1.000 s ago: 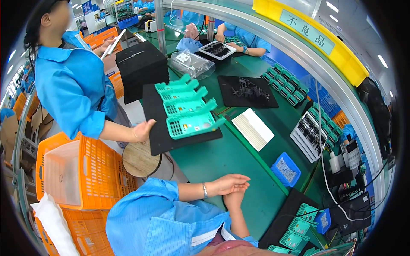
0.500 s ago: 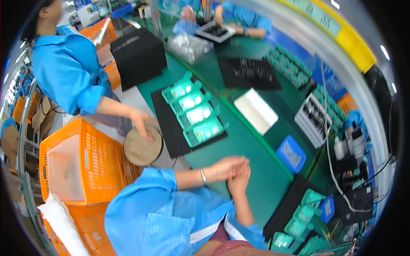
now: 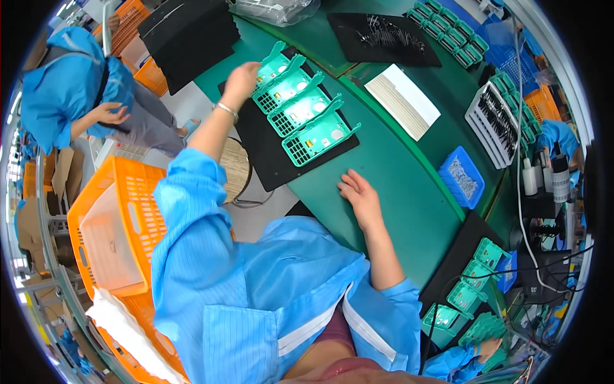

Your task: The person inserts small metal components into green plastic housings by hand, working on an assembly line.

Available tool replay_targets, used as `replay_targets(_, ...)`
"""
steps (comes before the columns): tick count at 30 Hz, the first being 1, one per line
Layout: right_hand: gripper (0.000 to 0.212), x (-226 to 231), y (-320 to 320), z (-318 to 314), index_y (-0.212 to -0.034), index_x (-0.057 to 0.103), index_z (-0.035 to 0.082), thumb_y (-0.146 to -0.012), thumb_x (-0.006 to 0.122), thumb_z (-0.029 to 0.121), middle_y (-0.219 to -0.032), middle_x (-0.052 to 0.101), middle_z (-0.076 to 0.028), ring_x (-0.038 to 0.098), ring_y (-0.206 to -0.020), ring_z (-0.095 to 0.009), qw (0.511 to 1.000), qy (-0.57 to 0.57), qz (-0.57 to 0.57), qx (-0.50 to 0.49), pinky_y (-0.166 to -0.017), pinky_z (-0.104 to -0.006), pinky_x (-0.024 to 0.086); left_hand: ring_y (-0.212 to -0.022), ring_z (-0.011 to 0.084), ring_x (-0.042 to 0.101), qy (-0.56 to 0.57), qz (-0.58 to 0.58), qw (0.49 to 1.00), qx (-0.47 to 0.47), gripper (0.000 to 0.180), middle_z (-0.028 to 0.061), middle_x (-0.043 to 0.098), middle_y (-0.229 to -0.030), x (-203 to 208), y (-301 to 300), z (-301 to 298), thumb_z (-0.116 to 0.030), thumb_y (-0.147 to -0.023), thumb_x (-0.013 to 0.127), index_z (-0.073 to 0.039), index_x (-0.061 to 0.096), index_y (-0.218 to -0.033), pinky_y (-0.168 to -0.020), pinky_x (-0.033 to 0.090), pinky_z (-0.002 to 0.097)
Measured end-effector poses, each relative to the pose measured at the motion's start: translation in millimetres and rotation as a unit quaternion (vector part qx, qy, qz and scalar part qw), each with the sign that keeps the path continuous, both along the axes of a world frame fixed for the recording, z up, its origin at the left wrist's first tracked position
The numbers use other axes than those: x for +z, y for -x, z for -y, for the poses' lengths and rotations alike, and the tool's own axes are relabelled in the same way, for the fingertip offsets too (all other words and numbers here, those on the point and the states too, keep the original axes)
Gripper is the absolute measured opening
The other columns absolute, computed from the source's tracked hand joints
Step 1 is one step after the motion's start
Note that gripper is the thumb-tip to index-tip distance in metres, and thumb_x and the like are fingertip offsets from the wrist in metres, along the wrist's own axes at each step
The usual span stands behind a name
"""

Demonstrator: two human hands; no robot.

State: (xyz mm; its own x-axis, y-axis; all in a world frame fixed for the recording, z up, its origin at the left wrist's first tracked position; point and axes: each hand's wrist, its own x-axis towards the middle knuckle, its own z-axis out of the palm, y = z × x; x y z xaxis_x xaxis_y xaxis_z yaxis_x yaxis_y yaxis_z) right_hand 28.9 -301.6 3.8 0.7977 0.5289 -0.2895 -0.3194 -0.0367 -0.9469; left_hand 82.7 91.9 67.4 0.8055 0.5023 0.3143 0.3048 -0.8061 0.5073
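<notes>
Several green plastic housings (image 3: 318, 136) lie in a row on a black mat (image 3: 272, 168) at the table's left side. Each has a grid of square holes, pale round spots and a raised strip along one edge. My left hand (image 3: 240, 88), with a bracelet at the wrist, reaches to the farthest housing (image 3: 272, 69). Its fingers bend at that housing's left edge; their tips are hidden, so a grip cannot be made out. Over the bare green tabletop (image 3: 384, 168), nearer to me, my right hand (image 3: 362, 200) has its fingers loosely apart and holds nothing.
A white slab (image 3: 403, 101), a blue bin of small parts (image 3: 462, 178) and a white rack of dark parts (image 3: 494, 125) stand to the right. An orange crate (image 3: 144, 221) and a round stool (image 3: 235, 169) are at left. A co-worker (image 3: 83, 96) stands far left.
My hands have come apart: the left went forward to the farthest housing, the right opened over the table. The co-worker's hand has left the stool, and that person has moved back.
</notes>
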Motion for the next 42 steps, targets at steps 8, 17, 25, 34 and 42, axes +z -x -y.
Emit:
replay_targets(8, 0.067, 17.6, 1.4, -26.3, -0.134, 0.022, -0.001, -0.079, 0.057, 0.009, -0.123, 0.045, -0.02, 0.051, -0.107, -0.026, 0.994, -0.074, -0.075, -0.022, -0.086, -0.0305, 0.042, -0.108, 0.0293, 0.051, 0.062, -0.207, 0.975, 0.052, 0.036, 0.0165, 0.057, -0.111, -12.2, -0.9, -66.3, -0.007, -0.076, 0.04, -0.005, 0.061, -0.105, -0.091, 0.039, 0.034)
replay_targets(17, 0.059, 39.5, 31.6, 42.8, -0.131, 0.031, 0.002, -0.079, 0.057, 0.009, -0.113, 0.053, -0.015, 0.053, -0.099, -0.02, 0.976, 0.089, 0.015, -0.198, -0.084, -0.0277, 0.042, -0.042, 0.0032, 0.029, 0.401, -0.24, 0.878, -0.104, 0.03, -0.0071, 0.036, -0.056, -13.6, 46.6, -12.5, -0.013, -0.085, 0.042, -0.004, 0.055, -0.11, -0.036, 0.02, 0.0196)
replay_targets(25, 0.046, 51.7, 31.5, 89.5, -0.122, 0.047, 0.004, -0.08, 0.058, 0.018, -0.111, 0.057, -0.013, 0.057, -0.095, -0.016, 0.847, 0.406, 0.167, -0.299, -0.083, -0.0271, 0.043, -0.043, 0.0012, 0.027, 0.487, -0.238, 0.818, -0.193, 0.024, -0.0084, 0.032, -0.055, -32.3, 75.8, 71.8, -0.012, -0.089, 0.043, -0.004, 0.054, -0.108, -0.037, 0.019, 0.017)
replay_targets(34, 0.036, 73.9, 25.8, 63.1, -0.114, 0.056, 0.004, -0.08, 0.057, 0.017, -0.101, 0.062, -0.01, 0.058, -0.093, -0.016, 0.819, 0.476, 0.176, -0.266, -0.082, -0.0269, 0.044, -0.044, 0.0023, 0.029, 0.474, -0.134, 0.85, -0.187, 0.033, -0.0072, 0.035, -0.054, -24.4, 26.8, 108.4, -0.014, -0.088, 0.043, -0.003, 0.05, -0.117, -0.038, 0.023, 0.0188)
replay_targets(42, 0.019, 82.6, 43.3, 38.9, -0.095, 0.064, 0.004, -0.077, 0.061, 0.007, -0.092, 0.063, -0.009, 0.059, -0.088, -0.017, 0.851, 0.291, 0.369, -0.234, -0.077, -0.0271, 0.046, -0.064, 0.0107, 0.049, 0.893, -0.057, 0.402, -0.196, 0.032, 0.0033, 0.055, -0.077, -21.5, 61.2, 204.6, -0.02, -0.09, 0.048, 0.002, 0.047, -0.113, -0.059, 0.044, 0.0216)
